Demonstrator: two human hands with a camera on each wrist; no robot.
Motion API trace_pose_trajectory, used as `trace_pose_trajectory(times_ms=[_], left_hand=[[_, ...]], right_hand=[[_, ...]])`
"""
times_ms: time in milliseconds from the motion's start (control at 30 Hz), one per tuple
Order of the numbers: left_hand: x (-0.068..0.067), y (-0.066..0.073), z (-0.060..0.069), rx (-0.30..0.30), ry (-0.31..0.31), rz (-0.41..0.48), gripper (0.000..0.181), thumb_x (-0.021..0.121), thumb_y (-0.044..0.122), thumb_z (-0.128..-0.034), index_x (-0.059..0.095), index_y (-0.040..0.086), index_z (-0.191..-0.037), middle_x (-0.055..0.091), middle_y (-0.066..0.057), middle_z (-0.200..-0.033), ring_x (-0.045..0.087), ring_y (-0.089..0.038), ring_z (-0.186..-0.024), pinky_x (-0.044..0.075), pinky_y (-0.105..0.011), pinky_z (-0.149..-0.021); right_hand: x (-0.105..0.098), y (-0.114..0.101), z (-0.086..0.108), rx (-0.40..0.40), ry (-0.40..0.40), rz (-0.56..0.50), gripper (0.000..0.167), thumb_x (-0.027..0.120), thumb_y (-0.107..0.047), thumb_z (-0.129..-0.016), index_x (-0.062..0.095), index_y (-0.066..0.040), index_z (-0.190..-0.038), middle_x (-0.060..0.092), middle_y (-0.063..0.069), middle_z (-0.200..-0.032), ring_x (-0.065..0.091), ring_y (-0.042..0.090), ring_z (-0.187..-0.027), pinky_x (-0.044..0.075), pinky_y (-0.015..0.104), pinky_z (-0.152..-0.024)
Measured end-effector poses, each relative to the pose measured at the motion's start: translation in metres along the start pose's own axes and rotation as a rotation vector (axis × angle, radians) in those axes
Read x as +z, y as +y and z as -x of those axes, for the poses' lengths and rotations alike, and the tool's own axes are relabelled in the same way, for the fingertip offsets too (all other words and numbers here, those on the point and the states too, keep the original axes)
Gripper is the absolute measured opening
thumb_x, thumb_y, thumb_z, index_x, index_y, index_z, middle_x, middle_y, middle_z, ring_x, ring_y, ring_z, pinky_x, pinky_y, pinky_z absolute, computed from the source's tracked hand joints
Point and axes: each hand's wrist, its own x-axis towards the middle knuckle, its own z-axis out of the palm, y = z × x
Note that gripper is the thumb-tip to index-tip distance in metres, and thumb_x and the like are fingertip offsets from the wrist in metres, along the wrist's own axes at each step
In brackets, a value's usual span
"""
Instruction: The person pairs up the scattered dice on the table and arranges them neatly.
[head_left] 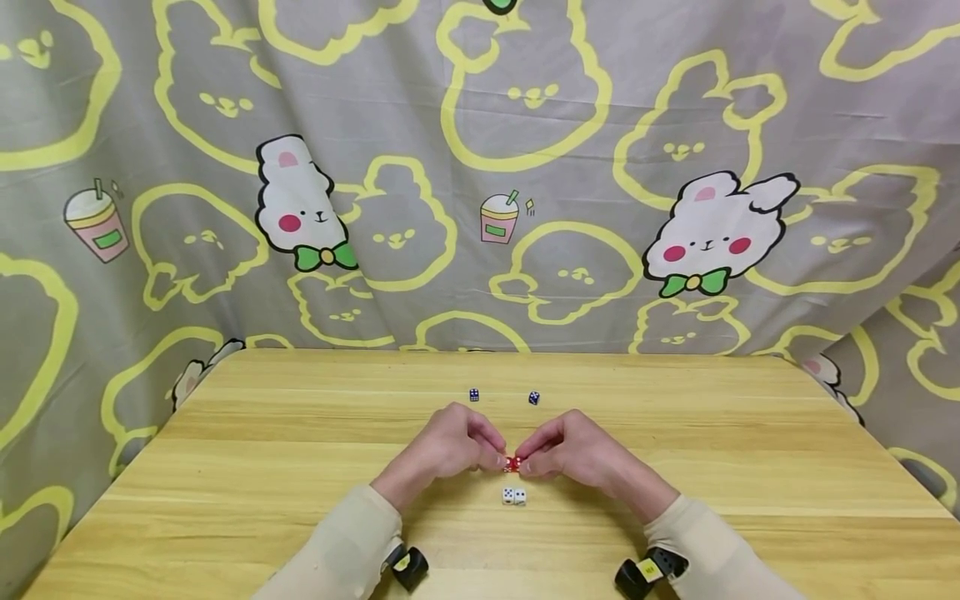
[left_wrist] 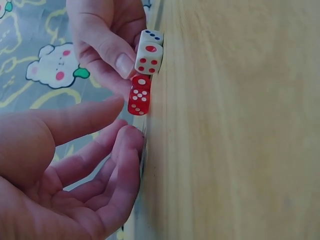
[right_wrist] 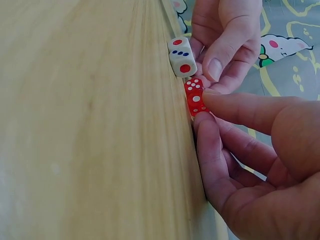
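Two red dice (head_left: pixel 513 465) sit side by side on the table between the hands. My right hand (head_left: pixel 588 454) pinches the right-hand red die (right_wrist: pixel 196 101) between thumb and forefinger. My left hand (head_left: pixel 450 442) is at the other red die; in the left wrist view its thumb and forefinger stand apart, just short of the red dice (left_wrist: pixel 139 97). Nearer the body, a pair of white dice (head_left: pixel 513 497) stands close together, one showing a large red dot in the right wrist view.
Farther back on the wooden table (head_left: pixel 300 417) are two dark blue dice (head_left: pixel 474 395), (head_left: pixel 534 398), spaced apart. A patterned grey curtain (head_left: pixel 420 125) hangs behind the table and at both sides.
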Motion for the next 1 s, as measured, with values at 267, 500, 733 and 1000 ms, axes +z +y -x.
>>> trace_pose_trajectory(times_ms=[267, 500, 733, 1000], left_hand=[[-0.003, 0.000, -0.002, -0.021, 0.069, 0.055, 0.016, 0.087, 0.008, -0.0847, 0.079, 0.006, -0.098, 0.076, -0.004, -0.086, 0.069, -0.017, -0.070, 0.058, -0.030, -0.066], [-0.015, 0.001, -0.004, -0.041, 0.168, 0.056, 0.018, 0.087, 0.012, -0.0864, 0.080, 0.006, -0.102, 0.074, -0.004, -0.087, 0.069, -0.018, -0.074, 0.054, -0.028, -0.066], [-0.033, 0.000, -0.009, -0.047, 0.239, 0.049, 0.020, 0.086, 0.014, -0.0867, 0.082, 0.009, -0.106, 0.076, -0.003, -0.090, 0.068, -0.017, -0.079, 0.050, -0.026, -0.068], [-0.043, -0.006, -0.019, -0.092, 0.275, 0.159, 0.025, 0.085, 0.015, -0.0900, 0.081, 0.008, -0.114, 0.078, -0.006, -0.102, 0.070, -0.016, -0.087, 0.058, -0.032, -0.081]], right_hand=[[-0.001, 0.001, 0.002, 0.003, 0.004, 0.001, 0.019, 0.087, -0.010, -0.086, 0.082, -0.003, -0.104, 0.081, 0.006, -0.096, 0.068, 0.013, -0.082, 0.057, 0.029, -0.072], [-0.001, -0.001, 0.000, 0.014, 0.011, 0.009, 0.018, 0.088, -0.013, -0.086, 0.083, -0.006, -0.101, 0.080, 0.004, -0.095, 0.068, 0.015, -0.083, 0.057, 0.029, -0.073], [-0.001, -0.002, 0.000, 0.015, 0.014, 0.010, 0.018, 0.087, -0.014, -0.086, 0.083, -0.006, -0.101, 0.080, 0.004, -0.094, 0.068, 0.014, -0.082, 0.058, 0.029, -0.073], [0.000, 0.000, 0.000, 0.018, 0.018, 0.017, 0.019, 0.087, -0.015, -0.087, 0.082, -0.005, -0.103, 0.079, 0.005, -0.096, 0.068, 0.014, -0.082, 0.057, 0.029, -0.073]])
